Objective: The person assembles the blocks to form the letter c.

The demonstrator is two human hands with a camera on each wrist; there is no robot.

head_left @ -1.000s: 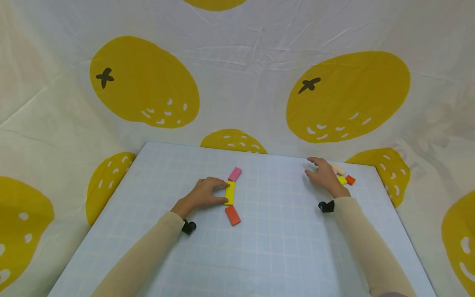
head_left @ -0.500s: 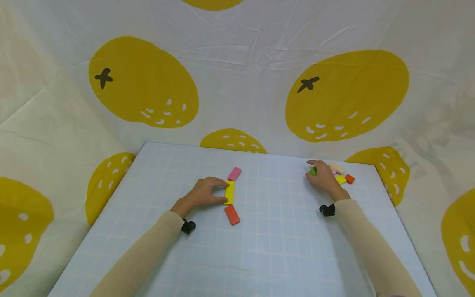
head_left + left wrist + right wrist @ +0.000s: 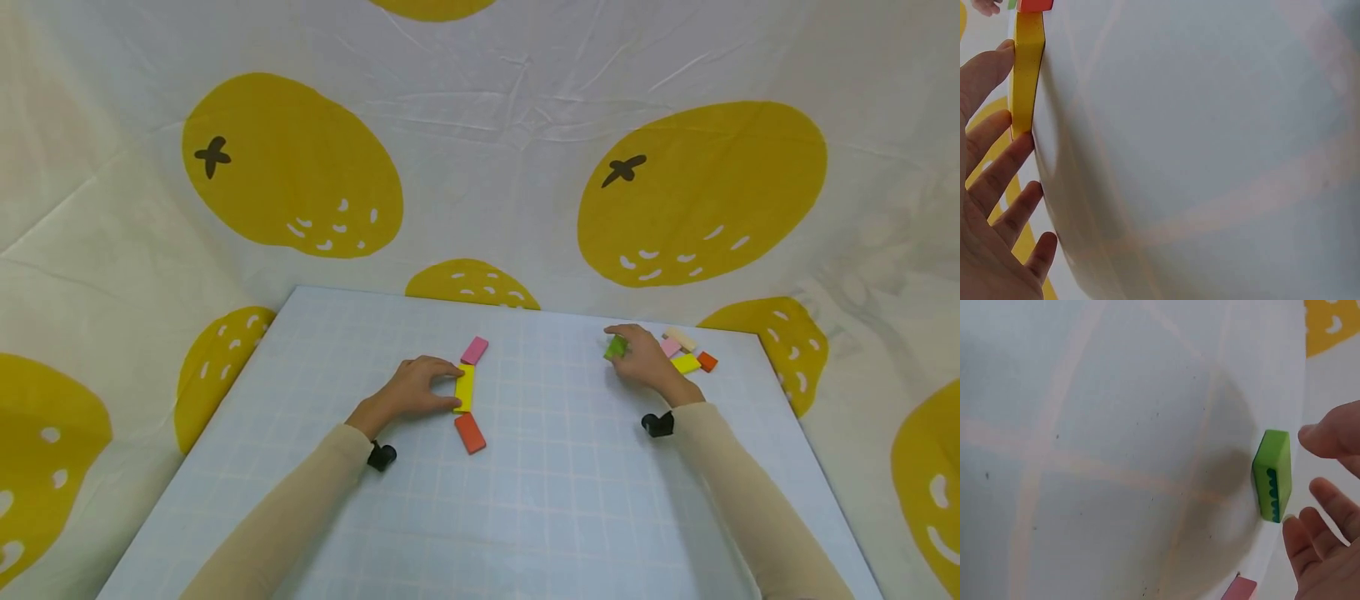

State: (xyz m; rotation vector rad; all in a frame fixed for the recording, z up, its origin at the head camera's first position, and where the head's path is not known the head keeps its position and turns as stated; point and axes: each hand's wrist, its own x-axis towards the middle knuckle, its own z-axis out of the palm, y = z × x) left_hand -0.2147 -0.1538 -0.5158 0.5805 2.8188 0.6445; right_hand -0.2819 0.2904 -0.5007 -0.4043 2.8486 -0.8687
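Observation:
A yellow block (image 3: 465, 388) lies between a pink block (image 3: 475, 350) behind it and an orange-red block (image 3: 470, 434) in front, the three forming a bent row. My left hand (image 3: 411, 389) pinches the yellow block by its ends, thumb near one end and fingertips at the other, as the left wrist view also shows. At the back right, my right hand (image 3: 643, 357) holds a green block (image 3: 1272, 475) between thumb and fingertips. That block has a dark green scalloped pattern along one side.
Right of my right hand lies a loose group: a pink block (image 3: 670, 347), a cream block (image 3: 681, 338), a yellow block (image 3: 686, 363) and an orange-red block (image 3: 707, 361). A fruit-print cloth (image 3: 487, 167) rises behind the gridded table (image 3: 555, 500).
My right hand has come left a little from the loose group, bringing the green block, which was hidden at first, along with it. My left hand stays at the yellow block.

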